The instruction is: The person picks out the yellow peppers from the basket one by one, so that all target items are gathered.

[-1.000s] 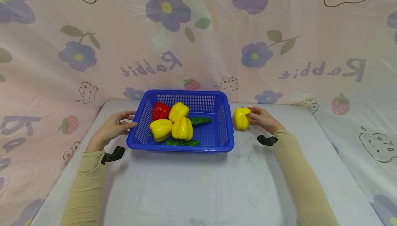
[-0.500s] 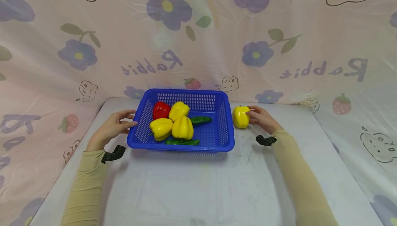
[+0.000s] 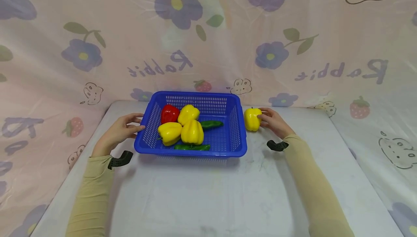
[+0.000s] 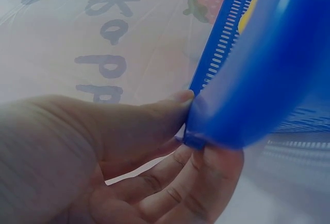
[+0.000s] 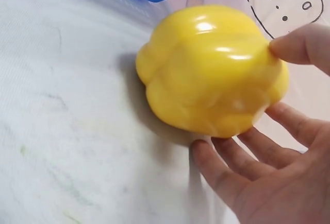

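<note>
Blue rectangular plastic basket (image 3: 190, 153) looked smooth, glossy. Yellow lobed bell pepper (image 3: 252, 119) outside it was smooth, shone brightly. Pale floral sheet (image 3: 130, 30) looked creased, faintly glossy; white tabletop (image 3: 208, 197), matt.

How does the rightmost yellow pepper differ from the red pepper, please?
The yellow pepper is outside the basket; the red pepper is inside. The right grip holds the yellow pepper; no grip touches the red pepper. The yellow pepper shows a stem; the red pepper shows none. Both are glossy.

The blue basket (image 3: 195, 153) holds one red pepper (image 3: 169, 114), yellow peppers (image 3: 192, 132) and green peppers (image 3: 212, 124); right of it is another yellow pepper (image 3: 252, 119), behind it flowered pink cloth (image 3: 224, 54).
</note>
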Demonstrator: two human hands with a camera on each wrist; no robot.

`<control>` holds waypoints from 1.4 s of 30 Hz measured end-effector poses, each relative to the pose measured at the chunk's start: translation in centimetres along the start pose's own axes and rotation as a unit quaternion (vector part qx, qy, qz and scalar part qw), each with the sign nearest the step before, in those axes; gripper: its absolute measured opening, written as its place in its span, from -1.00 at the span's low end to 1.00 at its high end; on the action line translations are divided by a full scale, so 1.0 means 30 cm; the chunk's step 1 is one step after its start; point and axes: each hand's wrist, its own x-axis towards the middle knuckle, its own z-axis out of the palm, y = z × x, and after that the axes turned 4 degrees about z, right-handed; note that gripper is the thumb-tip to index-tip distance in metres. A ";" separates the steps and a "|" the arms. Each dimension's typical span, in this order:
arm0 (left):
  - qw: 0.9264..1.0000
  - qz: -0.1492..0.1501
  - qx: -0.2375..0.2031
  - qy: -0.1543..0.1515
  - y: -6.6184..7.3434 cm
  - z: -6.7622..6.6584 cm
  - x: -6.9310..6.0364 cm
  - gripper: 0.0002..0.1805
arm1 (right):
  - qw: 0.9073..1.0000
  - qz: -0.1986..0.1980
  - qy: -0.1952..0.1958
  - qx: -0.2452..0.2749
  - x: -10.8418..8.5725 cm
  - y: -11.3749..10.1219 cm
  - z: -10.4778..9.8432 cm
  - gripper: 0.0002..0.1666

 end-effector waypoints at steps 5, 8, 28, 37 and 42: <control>1.000 0.000 0.002 0.002 0.000 0.001 0.000 -0.30 | 1.000 0.002 -0.002 0.002 -0.004 -0.002 0.000 -0.25; 1.000 -0.003 0.003 0.001 0.000 0.002 0.001 -0.30 | 1.000 0.004 -0.002 0.003 -0.006 -0.003 0.000 -0.25; 1.000 0.002 0.006 0.001 0.011 0.006 -0.001 -0.30 | 1.000 -0.023 0.015 0.010 -0.044 -0.056 -0.051 -0.27; 1.000 -0.001 0.009 0.001 0.013 0.005 -0.004 -0.30 | 0.998 -0.059 0.013 0.017 -0.067 -0.110 -0.084 -0.27; 1.000 -0.004 0.010 0.001 0.011 0.003 -0.005 -0.30 | 0.997 -0.074 0.014 0.026 -0.076 -0.131 -0.088 -0.29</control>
